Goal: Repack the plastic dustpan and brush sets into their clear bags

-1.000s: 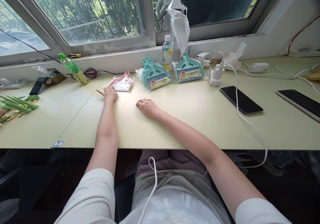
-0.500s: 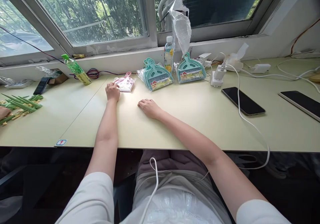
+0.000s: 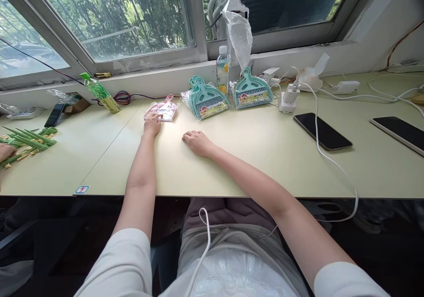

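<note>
Pink pack [image 3: 168, 110] on the surface [image 3: 212, 177], lying at one o'clock from the left hand [image 3: 152, 124], whose fingers overlap its near-left edge! A little apart, those fingers; clamped on it or merely touching, I cannot tell. Right hand [image 3: 198, 143] rests palm down, fingers together and lightly bent. From there, twelve to one o'clock, sit the green dustpans [image 3: 208, 101], wrapped, with a clear bottle [image 3: 221, 72] just behind; a second green pack [image 3: 251, 91] leans between one and two. Phone [image 3: 331, 135] well out at three. Back to the left hand: green bottle [image 3: 99, 91] tilted at ten, and at nine a co-worker's hand [image 3: 5, 152] on green strips [image 3: 35, 141].
</note>
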`<state>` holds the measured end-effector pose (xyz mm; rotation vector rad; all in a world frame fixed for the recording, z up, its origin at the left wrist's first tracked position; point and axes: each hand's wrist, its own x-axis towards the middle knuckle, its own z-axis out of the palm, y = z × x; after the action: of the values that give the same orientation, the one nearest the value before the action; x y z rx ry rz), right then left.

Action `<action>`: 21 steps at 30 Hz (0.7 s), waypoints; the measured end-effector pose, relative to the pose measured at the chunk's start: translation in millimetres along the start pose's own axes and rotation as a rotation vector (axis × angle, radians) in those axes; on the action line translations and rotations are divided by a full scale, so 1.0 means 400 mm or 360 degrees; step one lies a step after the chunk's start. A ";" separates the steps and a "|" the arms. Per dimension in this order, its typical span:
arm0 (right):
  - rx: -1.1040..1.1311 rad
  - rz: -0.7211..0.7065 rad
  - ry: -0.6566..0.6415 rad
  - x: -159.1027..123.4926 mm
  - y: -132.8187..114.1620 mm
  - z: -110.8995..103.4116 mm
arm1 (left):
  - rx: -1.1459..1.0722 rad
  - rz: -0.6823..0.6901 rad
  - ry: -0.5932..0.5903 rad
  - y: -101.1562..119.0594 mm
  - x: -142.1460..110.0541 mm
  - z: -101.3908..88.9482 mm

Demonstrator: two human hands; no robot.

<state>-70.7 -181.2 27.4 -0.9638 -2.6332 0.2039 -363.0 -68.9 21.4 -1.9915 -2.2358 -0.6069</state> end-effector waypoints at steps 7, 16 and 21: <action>-0.0007 0.0003 0.0002 0.000 0.001 0.002 | 0.0022 0.0020 -0.0003 -0.002 0.001 0.003; -0.0010 0.0003 0.0006 0.001 0.001 0.003 | 0.0056 0.0048 0.0121 0.002 -0.002 -0.001; -0.0008 -0.0002 0.0014 0.003 0.004 0.007 | 0.0055 0.0060 0.0133 0.011 -0.007 -0.009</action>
<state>-71.6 -179.5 24.6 -0.9626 -2.6272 0.1925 -358.9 -72.4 24.7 -1.9496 -2.1417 -0.6302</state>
